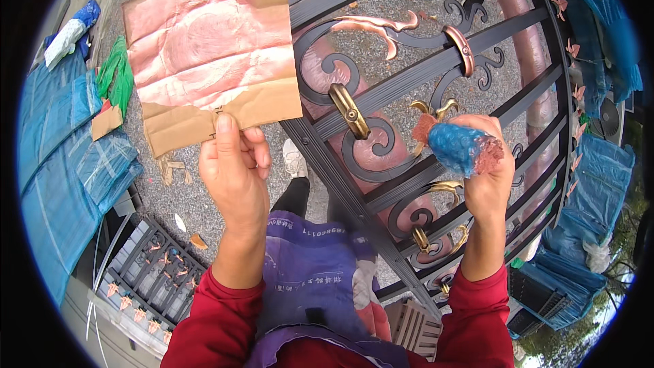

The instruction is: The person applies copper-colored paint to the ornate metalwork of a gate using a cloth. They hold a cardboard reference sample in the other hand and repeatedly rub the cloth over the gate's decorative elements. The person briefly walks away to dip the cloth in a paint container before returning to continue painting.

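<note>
My left hand (pixel 235 170) pinches the lower edge of a creased square of brown cardboard (pixel 211 48), thumb in front and fingers behind. Most of its face is smeared with pink copper paint. My right hand (pixel 492 170) is closed round a stubby bundle wrapped in blue plastic (pixel 455 148), its ends crusted reddish copper; its exact kind is unclear. Under and beside it stands a dark metal gate panel (pixel 409 88) with scrolls, gold collars (pixel 349 112) and a copper-coloured collar (pixel 458 50). Copper paint marks a leaf-shaped scroll (pixel 375 26) near its top.
Blue plastic sheeting (pixel 58 136) covers things at the left, with a green bag (pixel 116 78) beside it. Another dark panel with copper ornaments (pixel 160 272) lies lower left. More blue sheeting (pixel 593 191) is at the right. A slatted stool-like thing (pixel 415 327) sits near my legs on gravelly ground.
</note>
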Demonstrator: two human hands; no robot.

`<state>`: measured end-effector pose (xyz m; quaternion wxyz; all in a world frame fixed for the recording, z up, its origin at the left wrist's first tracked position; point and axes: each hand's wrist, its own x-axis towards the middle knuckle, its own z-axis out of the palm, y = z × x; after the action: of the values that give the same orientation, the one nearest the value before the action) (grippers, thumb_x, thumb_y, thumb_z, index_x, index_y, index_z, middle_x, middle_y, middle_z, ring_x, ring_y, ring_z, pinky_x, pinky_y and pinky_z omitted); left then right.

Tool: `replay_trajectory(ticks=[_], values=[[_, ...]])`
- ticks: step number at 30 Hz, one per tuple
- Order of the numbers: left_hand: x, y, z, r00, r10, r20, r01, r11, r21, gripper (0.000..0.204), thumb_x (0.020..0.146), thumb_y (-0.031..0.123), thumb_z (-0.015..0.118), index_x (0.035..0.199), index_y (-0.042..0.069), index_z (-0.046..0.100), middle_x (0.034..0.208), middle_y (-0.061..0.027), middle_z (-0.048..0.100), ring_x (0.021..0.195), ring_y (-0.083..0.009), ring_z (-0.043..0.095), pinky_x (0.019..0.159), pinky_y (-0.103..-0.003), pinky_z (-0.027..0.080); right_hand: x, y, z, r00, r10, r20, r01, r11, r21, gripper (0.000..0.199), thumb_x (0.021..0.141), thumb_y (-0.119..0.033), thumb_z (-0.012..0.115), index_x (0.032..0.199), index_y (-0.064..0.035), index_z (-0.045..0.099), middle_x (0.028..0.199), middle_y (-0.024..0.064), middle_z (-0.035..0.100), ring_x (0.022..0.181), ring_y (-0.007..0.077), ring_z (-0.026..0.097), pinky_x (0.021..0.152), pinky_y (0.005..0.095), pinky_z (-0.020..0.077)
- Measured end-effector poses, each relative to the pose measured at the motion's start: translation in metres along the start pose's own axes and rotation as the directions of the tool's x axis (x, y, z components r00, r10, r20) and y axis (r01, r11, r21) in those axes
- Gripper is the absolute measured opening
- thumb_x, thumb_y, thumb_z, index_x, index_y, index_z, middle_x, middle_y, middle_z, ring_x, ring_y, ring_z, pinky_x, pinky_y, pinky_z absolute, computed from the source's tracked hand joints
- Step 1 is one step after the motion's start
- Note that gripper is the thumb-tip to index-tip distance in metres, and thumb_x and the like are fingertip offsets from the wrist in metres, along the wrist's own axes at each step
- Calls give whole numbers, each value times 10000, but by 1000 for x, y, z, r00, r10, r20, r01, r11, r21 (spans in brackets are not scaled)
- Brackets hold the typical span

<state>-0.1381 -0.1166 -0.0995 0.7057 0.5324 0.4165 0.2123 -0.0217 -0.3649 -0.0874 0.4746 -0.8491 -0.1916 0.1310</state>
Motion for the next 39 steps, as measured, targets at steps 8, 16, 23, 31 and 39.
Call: replay_trajectory(ticks=[8, 16, 23, 31, 39], values=[[7, 3, -29, 995, -98, -3, 99, 995, 26, 423, 978, 376, 473, 731, 45, 562, 545, -18, 509, 438, -48, 417, 398, -184, 287, 64, -45, 52, 917, -202, 344, 329, 871, -364, 281, 649, -6, 665, 923, -67, 647, 883, 46, 638, 832, 247, 529, 775, 324, 389], [14, 1, -58, 986, -162, -35, 162, 987, -12, 422, 978, 377, 473, 737, 42, 562, 552, -15, 511, 442, -49, 420, 403, -182, 289, 82, -58, 45, 859, -58, 508, 320, 837, -445, 352, 646, 104, 540, 933, -66, 654, 854, 87, 632, 770, 293, 490, 737, 355, 381], [19, 3, -77, 985, -173, -25, 172, 985, -28, 419, 978, 369, 475, 737, 38, 565, 565, -16, 519, 445, -54, 419, 405, -188, 294, 102, -48, 58, 854, -101, 510, 363, 817, -448, 355, 623, 142, 499, 903, -31, 633, 840, 132, 623, 769, 342, 497, 721, 397, 388], [13, -1, -80, 978, -185, -101, 177, 981, -78, 412, 976, 353, 482, 733, 29, 559, 581, -29, 527, 453, -58, 436, 401, -188, 300, 95, -65, 40, 854, -24, 519, 298, 840, -452, 383, 622, 149, 516, 927, -44, 646, 824, 105, 624, 780, 314, 501, 735, 367, 391], [2, -7, -78, 977, -184, -113, 179, 983, -48, 404, 977, 355, 483, 742, 35, 560, 589, -21, 530, 461, -54, 446, 402, -184, 307, 89, -61, 42, 803, 34, 595, 302, 838, -455, 377, 616, 145, 510, 925, -25, 641, 833, 119, 615, 802, 319, 510, 750, 382, 402]])
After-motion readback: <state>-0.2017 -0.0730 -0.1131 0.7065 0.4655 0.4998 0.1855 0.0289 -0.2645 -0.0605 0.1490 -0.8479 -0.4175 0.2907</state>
